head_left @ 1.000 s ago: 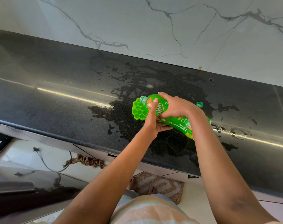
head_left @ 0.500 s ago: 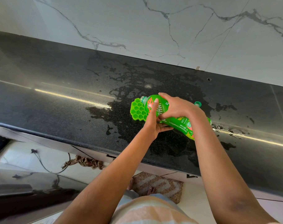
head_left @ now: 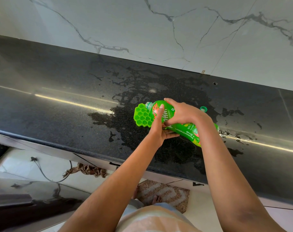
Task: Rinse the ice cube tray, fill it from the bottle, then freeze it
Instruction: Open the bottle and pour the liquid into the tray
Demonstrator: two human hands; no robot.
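A green honeycomb ice cube tray (head_left: 141, 116) lies flat on the wet black counter (head_left: 58, 104). A green bottle (head_left: 189, 131), uncapped, is tipped almost level with its open mouth over the tray's right edge. My right hand (head_left: 184, 113) grips the bottle's upper body from above. My left hand (head_left: 159, 128) holds the bottle from below and at the side, one finger stretched up along its shoulder. Part of the tray is hidden behind the bottle and my left hand.
The green bottle cap (head_left: 203, 108) lies on the counter behind my right wrist. Water is pooled and splashed around the tray. A marble wall (head_left: 159, 27) backs the counter. Below the counter's front edge are a mat (head_left: 164, 193), a crumpled cloth (head_left: 87, 169) and a cable.
Nothing has visibly changed between the hands, bottle and tray; only the view shifted slightly.
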